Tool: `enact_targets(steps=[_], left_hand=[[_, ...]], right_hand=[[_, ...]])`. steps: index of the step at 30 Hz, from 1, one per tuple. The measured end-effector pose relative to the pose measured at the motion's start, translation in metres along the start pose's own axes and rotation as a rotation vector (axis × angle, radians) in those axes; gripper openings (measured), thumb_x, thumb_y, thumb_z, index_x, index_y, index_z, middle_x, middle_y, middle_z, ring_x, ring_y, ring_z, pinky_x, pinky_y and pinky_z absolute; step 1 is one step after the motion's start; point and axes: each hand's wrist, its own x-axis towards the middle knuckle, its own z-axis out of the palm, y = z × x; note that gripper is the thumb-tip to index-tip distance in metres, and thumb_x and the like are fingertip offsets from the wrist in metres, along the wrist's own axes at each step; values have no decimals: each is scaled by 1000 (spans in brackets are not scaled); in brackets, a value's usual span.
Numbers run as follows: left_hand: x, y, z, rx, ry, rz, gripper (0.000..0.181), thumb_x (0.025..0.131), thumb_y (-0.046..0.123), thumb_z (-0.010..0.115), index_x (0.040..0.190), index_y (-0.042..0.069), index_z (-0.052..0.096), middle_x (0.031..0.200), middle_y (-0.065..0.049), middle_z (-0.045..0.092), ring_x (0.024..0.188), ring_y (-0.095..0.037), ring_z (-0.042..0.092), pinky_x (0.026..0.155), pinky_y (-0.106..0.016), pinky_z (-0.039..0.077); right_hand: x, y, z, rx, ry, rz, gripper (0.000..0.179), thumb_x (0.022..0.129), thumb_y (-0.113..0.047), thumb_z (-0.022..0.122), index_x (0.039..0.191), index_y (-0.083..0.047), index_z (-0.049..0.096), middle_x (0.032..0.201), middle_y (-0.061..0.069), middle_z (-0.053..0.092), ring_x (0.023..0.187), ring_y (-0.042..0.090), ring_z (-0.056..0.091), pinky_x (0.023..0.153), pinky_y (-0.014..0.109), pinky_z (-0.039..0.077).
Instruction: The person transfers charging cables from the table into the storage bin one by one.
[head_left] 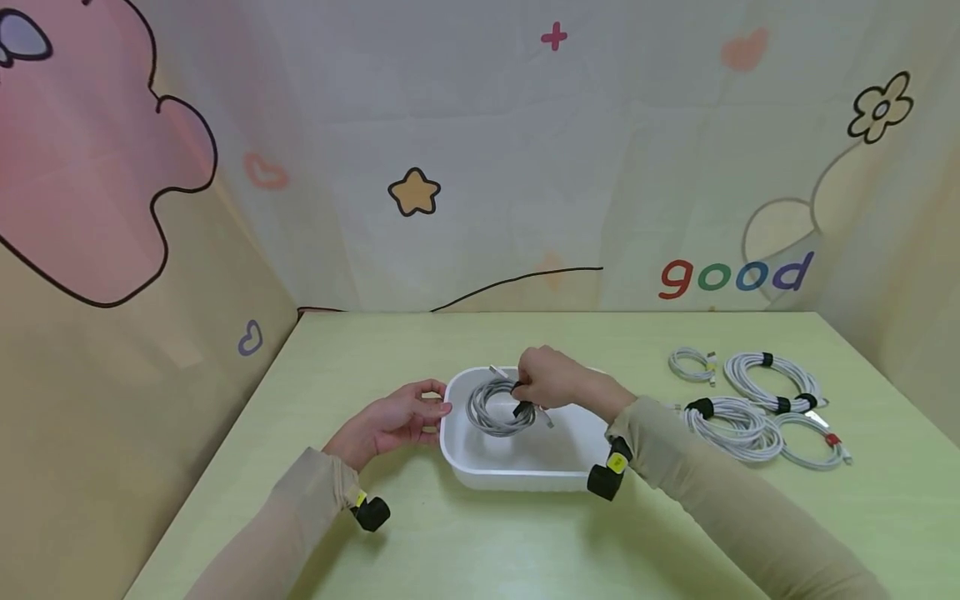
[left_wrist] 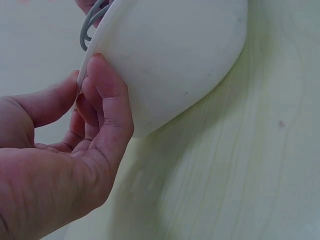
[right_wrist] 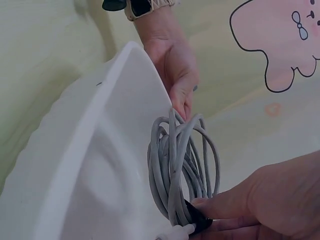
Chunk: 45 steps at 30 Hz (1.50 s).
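Note:
A white plastic bin [head_left: 525,479] stands at the middle of the table. My left hand [head_left: 401,421] pinches its left rim between thumb and fingers, as the left wrist view shows close up [left_wrist: 85,135]. Over the inside of the bin, my right hand [head_left: 551,379] holds a coiled grey cable [head_left: 491,417] by its black strap [right_wrist: 200,220]. In the right wrist view the coil [right_wrist: 165,170] hangs from thumb and fingers near the bin's wall [right_wrist: 95,135]. Whether the coil touches the bin's floor I cannot tell.
Several coiled white cables lie on the right of the table: a small one [head_left: 690,365] at the back, a large one [head_left: 772,371] with black straps, another black-strapped coil [head_left: 735,429], and one with a red tie [head_left: 813,450]. A printed curtain [head_left: 480,167] hangs behind.

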Motion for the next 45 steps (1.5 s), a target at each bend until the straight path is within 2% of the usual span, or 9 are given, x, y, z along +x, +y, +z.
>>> enact_targets(steps=[5,11,16,20,24,28,33,39,45], left_hand=[[-1,1,-1,-1,0,8,14,98,2,49,107,12,44,82,4,62,74,-9,61,70,-31,55],[-3,1,-4,-4,11,9,16,98,2,49,109,10,42,81,4,60,73,-9,59,71,-31,54],[-4,2,-5,-6,10,6,20,97,3,51,113,7,40,84,3,60,76,-10,58,72,-31,56],[-4,2,-5,-10,19,5,19,97,3,51,113,8,41,84,3,60,76,-10,59,72,-31,55],[-5,1,-5,0,20,-7,19,97,3,51,111,9,41,86,3,60,77,-10,59,72,-30,55],[-5,-1,-6,9,18,-12,17,97,3,51,110,10,41,87,3,60,78,-10,59,73,-31,55],[-5,-2,-5,14,23,-14,18,97,4,53,109,11,42,89,2,60,78,-12,60,73,-31,55],[-2,-3,-3,24,30,-17,17,97,5,53,110,10,43,91,1,60,79,-13,60,73,-31,55],[0,0,-2,29,39,-12,18,97,5,52,112,10,43,92,1,61,79,-12,61,71,-30,55]], right_hand=[[7,-4,4,-8,-24,-15,20,91,-14,64,76,-3,70,63,7,68,50,8,53,48,18,40],[9,4,2,94,-3,-16,34,99,-28,53,85,-1,69,72,12,71,56,19,64,54,22,47],[-1,31,-15,100,194,16,37,100,-33,51,80,-5,66,66,8,67,55,17,59,56,25,47],[-12,70,-25,4,390,100,40,100,-34,50,72,-7,60,60,5,59,55,15,52,53,26,39],[-26,116,-25,-98,513,215,45,102,-35,46,66,-8,51,55,3,46,50,18,43,46,26,31],[-43,157,-24,-146,514,351,47,102,-37,42,67,-7,50,56,4,45,51,20,44,43,27,31],[-63,194,-25,-167,493,449,45,103,-33,40,70,-3,51,59,8,46,55,25,47,46,32,33],[-82,224,-22,-153,403,544,41,101,-30,43,83,6,55,67,15,53,59,29,52,47,34,36],[-88,239,-18,-136,352,585,35,95,-26,54,77,3,55,65,13,51,59,25,48,48,33,37]])
